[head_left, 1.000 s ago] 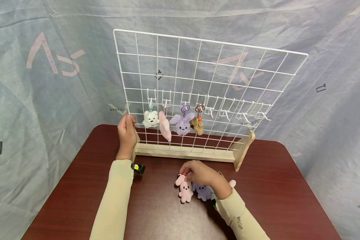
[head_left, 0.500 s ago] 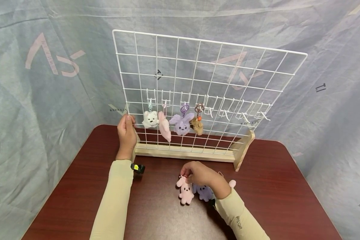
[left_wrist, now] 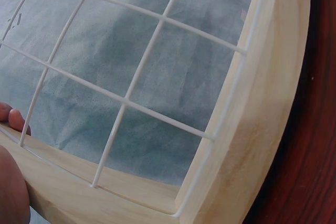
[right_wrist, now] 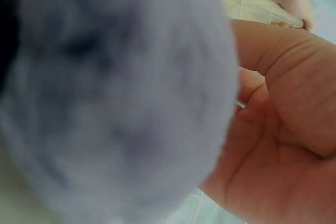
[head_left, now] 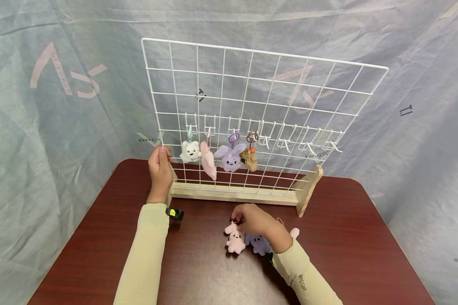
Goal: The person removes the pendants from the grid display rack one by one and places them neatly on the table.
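Note:
My left hand grips the wooden side post of a white wire grid rack, thumb on one face and fingertips on the other. Over the table my right hand pinches the ring of a pink plush keychain, whose body hangs below the fingers. A purple plush keychain lies beside it, partly hidden by that hand; it fills much of the right wrist view, blurred. Another pale pink plush piece shows past the right wrist, mostly hidden.
On the grid's hooks hang a white plush, a pink plush, a purple bunny plush and a brown plush. Several bare hooks are to their right. The rack's wooden base stands on the dark red table.
My right hand first lowered the pink plush keychain slightly, then lifted it a little, with the ring now more visible between the fingers. My left hand stays on the post.

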A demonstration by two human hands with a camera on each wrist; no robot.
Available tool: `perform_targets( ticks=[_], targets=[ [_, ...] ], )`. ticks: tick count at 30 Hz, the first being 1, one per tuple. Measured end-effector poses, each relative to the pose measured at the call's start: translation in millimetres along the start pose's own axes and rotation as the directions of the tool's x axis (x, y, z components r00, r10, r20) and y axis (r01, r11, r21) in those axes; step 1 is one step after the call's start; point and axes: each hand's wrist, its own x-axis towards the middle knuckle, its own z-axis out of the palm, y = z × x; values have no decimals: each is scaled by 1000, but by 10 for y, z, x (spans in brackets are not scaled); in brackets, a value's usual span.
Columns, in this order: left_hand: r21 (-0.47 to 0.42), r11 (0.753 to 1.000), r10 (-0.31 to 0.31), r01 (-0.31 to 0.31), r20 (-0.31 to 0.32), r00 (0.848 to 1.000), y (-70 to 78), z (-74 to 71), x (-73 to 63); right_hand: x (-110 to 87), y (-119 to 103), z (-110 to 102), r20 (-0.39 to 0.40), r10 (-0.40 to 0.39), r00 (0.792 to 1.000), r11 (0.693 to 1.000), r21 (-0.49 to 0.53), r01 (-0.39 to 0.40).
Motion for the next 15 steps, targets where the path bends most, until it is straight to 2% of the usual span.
perform_targets(
  ticks=[5, 9, 12, 15],
  targets=[
    [10, 1000, -20, 20, -16, 1000, 5, 8, -4, -1, -19, -15, -29, 21, 999, 999, -33, -22],
    [11, 1000, -12, 12, -19, 1000, 71, 32, -6, 20, -25, -30, -113, 32, 993, 999, 0, -33],
    [-1, 1000, -5, 5, -11, 1000, 165, 56, -9, 45, -44, -57, -222, 36, 974, 996, 90, -16],
    [-6, 1000, -2, 2, -6, 1000, 203, 64, -9, 63, -74, -101, -325, 67, 943, 981, 194, -3]
  ],
)
